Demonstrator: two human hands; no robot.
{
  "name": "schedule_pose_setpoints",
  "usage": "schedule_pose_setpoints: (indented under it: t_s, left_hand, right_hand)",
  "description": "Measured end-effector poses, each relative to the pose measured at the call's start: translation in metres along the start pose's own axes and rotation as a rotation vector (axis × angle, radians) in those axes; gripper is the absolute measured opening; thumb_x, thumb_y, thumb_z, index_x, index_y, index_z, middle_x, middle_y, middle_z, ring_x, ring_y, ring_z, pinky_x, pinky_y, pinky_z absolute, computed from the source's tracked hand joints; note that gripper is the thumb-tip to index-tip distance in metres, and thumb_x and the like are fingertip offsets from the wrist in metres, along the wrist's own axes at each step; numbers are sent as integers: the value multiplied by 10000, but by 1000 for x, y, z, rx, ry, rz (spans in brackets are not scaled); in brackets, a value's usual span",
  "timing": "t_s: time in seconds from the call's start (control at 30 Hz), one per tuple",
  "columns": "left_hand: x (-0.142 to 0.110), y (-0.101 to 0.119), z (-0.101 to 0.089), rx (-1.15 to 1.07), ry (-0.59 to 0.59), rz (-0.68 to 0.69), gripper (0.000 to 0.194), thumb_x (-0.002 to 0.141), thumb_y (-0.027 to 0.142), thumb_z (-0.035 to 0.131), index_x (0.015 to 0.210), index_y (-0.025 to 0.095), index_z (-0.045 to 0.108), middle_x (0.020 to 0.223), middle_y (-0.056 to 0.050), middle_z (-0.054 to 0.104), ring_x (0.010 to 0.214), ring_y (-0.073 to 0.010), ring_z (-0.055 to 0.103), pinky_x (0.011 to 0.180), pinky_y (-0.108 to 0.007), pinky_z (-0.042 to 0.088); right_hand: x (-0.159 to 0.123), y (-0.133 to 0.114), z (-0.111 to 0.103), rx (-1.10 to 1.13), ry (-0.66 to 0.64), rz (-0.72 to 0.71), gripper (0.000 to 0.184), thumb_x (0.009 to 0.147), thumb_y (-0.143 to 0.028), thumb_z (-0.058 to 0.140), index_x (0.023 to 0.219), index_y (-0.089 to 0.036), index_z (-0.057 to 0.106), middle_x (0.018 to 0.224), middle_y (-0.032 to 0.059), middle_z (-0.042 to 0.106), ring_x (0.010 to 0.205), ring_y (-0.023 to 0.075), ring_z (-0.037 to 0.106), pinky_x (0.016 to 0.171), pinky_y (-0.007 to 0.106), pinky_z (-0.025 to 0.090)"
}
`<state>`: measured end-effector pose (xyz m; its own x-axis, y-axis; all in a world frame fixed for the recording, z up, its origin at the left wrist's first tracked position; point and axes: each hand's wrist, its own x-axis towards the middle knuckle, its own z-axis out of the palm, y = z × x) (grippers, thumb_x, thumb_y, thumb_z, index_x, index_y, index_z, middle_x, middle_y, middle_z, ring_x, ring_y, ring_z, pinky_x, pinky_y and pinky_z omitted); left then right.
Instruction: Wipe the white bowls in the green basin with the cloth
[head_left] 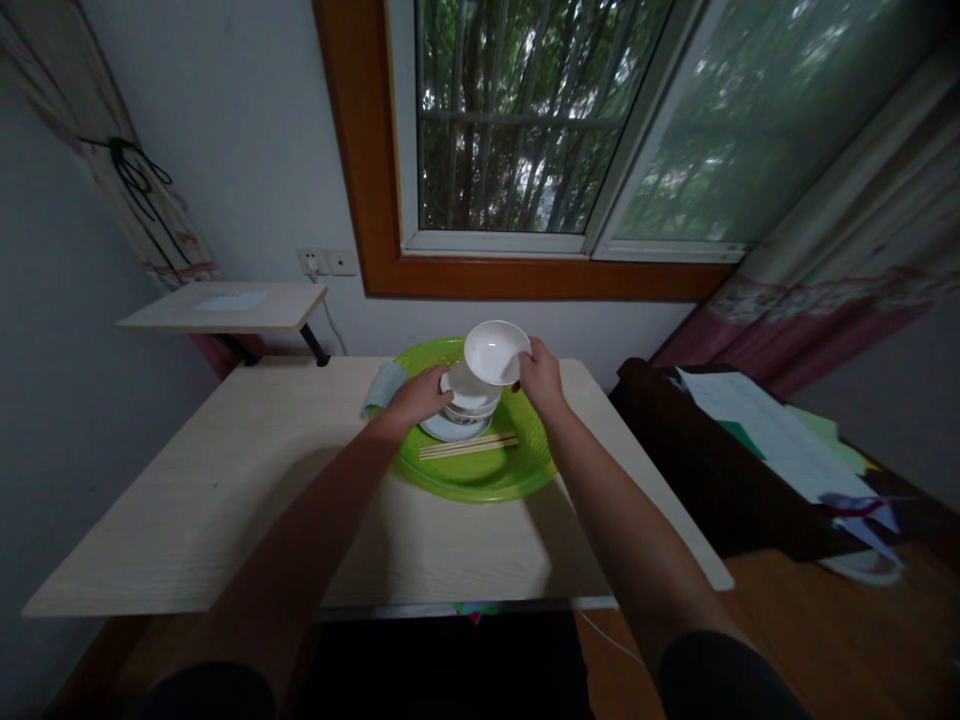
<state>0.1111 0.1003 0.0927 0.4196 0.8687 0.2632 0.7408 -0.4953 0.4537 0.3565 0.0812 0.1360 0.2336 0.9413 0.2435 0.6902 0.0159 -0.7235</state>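
My right hand (540, 380) grips the rim of a white bowl (495, 350), which is lifted and tilted with its inside facing me, above a stack of white bowls (471, 398). The stack rests on a small plate (454, 430) inside a round green tray (480, 475). My left hand (420, 395) is closed on the left side of the stack's top bowl. A pair of wooden chopsticks (469, 446) lies in the tray just in front of the stack.
The tray stands at the far middle of a pale wooden table (247, 490). A folded bluish cloth (382, 385) lies left of the tray. A small shelf (225, 305) juts from the wall at left. A dark desk with papers (772, 440) stands right.
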Motion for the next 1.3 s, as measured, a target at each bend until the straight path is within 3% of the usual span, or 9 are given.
schedule_pose_setpoints:
  t_s: [0.07,0.23,0.4,0.57,0.77,0.9,1.1,1.3]
  left_hand:
    - [-3,3,-1,59,-15,15,521,880,291,590,1386,169,573,1346,-135,647,1181,-259,632,1020,-348,491]
    - [-3,5,0,142,-104,-20,302,925,280,515,1117,184,727,1230,-110,673,1091,-218,652,977,-304,487]
    - [-1,2,2,185,-107,-14,266,917,283,524,1061,188,727,1175,-91,672,1044,-202,651,921,-281,485]
    - [0,3,4,238,-107,-11,299,958,298,452,1044,174,709,1164,-104,678,1012,-204,658,848,-281,492]
    - [2,5,4,240,-124,-96,252,921,271,492,1020,174,702,1162,-104,694,1025,-206,660,877,-282,484]
    - [0,9,-2,239,-117,-185,237,879,235,530,1050,177,683,1182,-109,691,1036,-220,663,868,-292,492]
    - [-6,18,-12,237,-22,-252,476,845,192,563,1320,192,521,1335,-141,620,1151,-249,638,915,-318,496]
    - [-6,13,-10,267,-121,-316,368,869,271,560,1222,168,567,1187,-156,691,1070,-270,678,865,-338,519]
  right_hand:
    - [0,2,-6,-13,26,12,484,956,-254,335,1408,-178,491,991,104,728,547,173,638,525,281,544]
    - [-2,4,-23,-155,89,-3,486,950,-209,333,1396,-157,520,961,108,726,532,151,633,586,272,548]
    - [-3,3,-44,-344,125,8,500,948,-163,339,1422,-161,497,974,107,733,593,155,667,666,277,548]
    - [-5,-3,-61,-566,24,12,462,913,-122,427,1356,-156,555,1006,153,742,821,239,727,791,328,526]
    - [-13,-14,-73,-717,-121,51,382,926,-118,455,1287,-111,580,996,190,738,894,264,732,811,328,511]
    - [-19,-18,-69,-831,-173,31,363,942,-130,423,1267,-117,584,1071,216,724,966,289,726,834,360,519]
    - [-26,-15,-43,-944,-240,-52,370,969,-135,378,1270,-86,586,1127,243,705,1056,308,713,865,377,531]
    - [-21,-9,-21,-968,-246,-110,381,995,-145,337,1253,-96,612,1120,233,711,1044,310,720,837,383,553]
